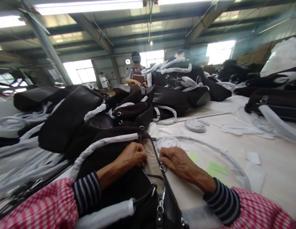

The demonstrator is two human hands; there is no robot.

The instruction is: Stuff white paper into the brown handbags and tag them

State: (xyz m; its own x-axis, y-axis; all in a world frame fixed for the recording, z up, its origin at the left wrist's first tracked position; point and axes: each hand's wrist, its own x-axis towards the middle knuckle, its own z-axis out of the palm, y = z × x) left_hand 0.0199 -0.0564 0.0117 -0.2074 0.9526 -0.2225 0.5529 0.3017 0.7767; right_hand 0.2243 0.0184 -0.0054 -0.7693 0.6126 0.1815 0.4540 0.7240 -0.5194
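A dark brown handbag [119, 190] lies open in front of me, its handles wrapped in white paper [102, 144] and its beige lining [151, 162] showing. My left hand [132, 156] is closed in a loose fist on the bag's upper edge beside the lining. My right hand [175, 160] rests at the opposite edge of the opening, fingers curled and pinched at a small metal ring [162, 166] by the zipper. What each hand holds under its fingers is hidden.
Many more dark handbags [74, 114] with white-wrapped handles are piled to the left and behind. The white table [269, 178] carries rolls of white tape [195, 125], paper scraps and green slips [217, 168]. Other workers stand at the far end [136, 71].
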